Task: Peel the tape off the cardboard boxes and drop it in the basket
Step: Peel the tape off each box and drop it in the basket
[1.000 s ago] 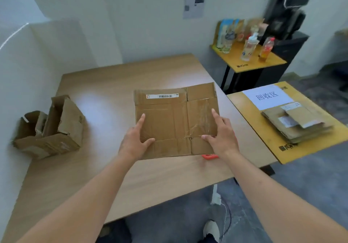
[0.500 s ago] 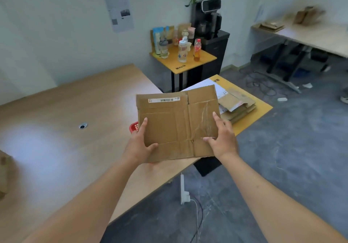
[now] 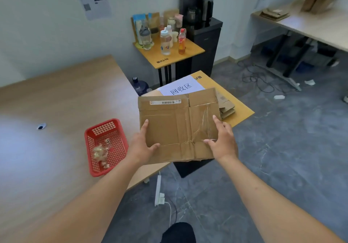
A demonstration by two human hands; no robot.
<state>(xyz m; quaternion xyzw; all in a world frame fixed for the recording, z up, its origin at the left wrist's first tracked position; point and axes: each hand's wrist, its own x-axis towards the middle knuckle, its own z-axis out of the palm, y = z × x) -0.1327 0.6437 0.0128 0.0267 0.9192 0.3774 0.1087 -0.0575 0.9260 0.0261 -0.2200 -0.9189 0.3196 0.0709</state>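
Here the wooden bench point(image 3: 62, 95) carries a red basket point(image 3: 105, 146); both grips, left point(image 3: 140, 146) and right point(image 3: 223, 141), hold a flattened box point(image 3: 177, 127) above grey floor point(image 3: 282, 148). Fingers underneath are hidden.

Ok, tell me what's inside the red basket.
The red basket on the table holds a few crumpled wads of clear tape. Its mesh floor shows around them; nothing covers it.
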